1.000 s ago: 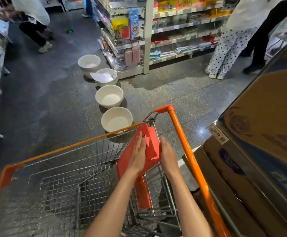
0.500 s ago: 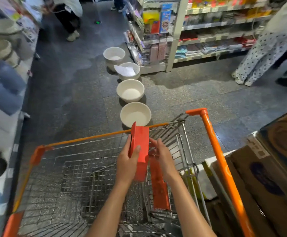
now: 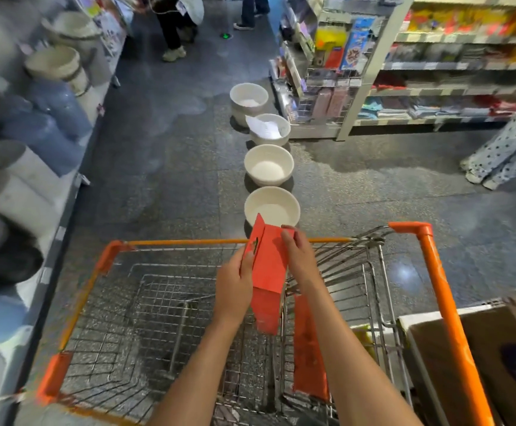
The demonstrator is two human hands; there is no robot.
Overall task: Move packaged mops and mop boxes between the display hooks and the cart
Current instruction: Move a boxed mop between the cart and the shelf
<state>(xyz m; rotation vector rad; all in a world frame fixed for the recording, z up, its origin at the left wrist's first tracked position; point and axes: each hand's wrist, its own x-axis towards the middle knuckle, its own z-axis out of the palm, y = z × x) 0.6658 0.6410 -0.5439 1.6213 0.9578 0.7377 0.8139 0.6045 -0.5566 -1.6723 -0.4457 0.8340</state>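
A long red mop box point(image 3: 268, 272) stands nearly upright above the wire cart point(image 3: 170, 305) with orange rails. My left hand point(image 3: 233, 284) grips its left edge, thumb on the front face. My right hand point(image 3: 299, 259) holds its right edge near the top. The box's lower end hangs over the cart's basket. A second red box point(image 3: 309, 348) leans inside the cart against its right wire side, partly hidden by my right forearm.
Several white bowls point(image 3: 271, 207) line the floor ahead of the cart. Brown cartons point(image 3: 490, 364) sit at the lower right. Shelves of bins and baskets point(image 3: 54, 66) run along the left, stocked shelving point(image 3: 434, 72) at upper right. People stand at the top and right edge.
The red box has been lifted from the cart's right side and turned upright between both hands. The view has swung left and the cart now sits more centred.
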